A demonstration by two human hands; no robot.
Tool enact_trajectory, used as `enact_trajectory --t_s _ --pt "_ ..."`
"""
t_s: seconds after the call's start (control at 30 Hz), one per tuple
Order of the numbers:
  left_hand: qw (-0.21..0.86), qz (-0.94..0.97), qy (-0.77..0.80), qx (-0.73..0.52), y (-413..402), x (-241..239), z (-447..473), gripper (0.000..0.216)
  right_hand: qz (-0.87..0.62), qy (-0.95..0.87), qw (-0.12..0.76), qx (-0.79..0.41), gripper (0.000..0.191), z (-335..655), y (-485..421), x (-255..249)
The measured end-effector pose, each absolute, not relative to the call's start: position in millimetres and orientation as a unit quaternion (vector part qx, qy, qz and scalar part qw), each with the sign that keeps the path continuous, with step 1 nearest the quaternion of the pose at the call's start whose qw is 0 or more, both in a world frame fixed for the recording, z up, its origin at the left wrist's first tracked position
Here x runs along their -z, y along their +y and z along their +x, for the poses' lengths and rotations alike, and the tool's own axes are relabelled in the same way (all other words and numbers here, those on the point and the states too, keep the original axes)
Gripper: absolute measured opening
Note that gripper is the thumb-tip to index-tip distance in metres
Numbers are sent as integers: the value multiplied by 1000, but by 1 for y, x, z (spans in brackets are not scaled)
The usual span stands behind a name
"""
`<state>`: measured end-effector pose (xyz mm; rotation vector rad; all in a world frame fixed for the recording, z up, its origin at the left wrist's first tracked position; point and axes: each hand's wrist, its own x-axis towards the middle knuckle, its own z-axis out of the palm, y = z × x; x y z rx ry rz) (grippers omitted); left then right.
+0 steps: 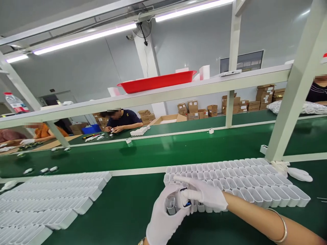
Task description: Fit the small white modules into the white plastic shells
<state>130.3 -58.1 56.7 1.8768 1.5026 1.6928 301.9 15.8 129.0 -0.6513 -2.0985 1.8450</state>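
Clamps gloved left grip round small white plastic casing with blue tip, at six o'clock over green bench; pinches it with right grip, at seven o'clock of white plastic cell tray.

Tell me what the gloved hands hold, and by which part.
Both hold a small white plastic part: the left hand wraps its lower left side, the right hand pinches its right end with the thumb.

White-gloved left hand and right hand: 2. Small white plastic casing: 1. Red plastic basin: 1.
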Motion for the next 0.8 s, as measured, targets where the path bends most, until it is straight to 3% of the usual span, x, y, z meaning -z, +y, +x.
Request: enact_trajectory --t_s 0.4,0.57,0.8 --pt "148 640 508 -557 -59 -50 128 38 -259 -711 179 -628 64 299 10 -120" --pt "154 610 548 -551 -58 -45 125 43 -289 -711 203 -609 46 296 4 -122" --pt "161 619 544 -543 -58 -41 118 46 -217 -719 204 -628 35 297 2 -120"
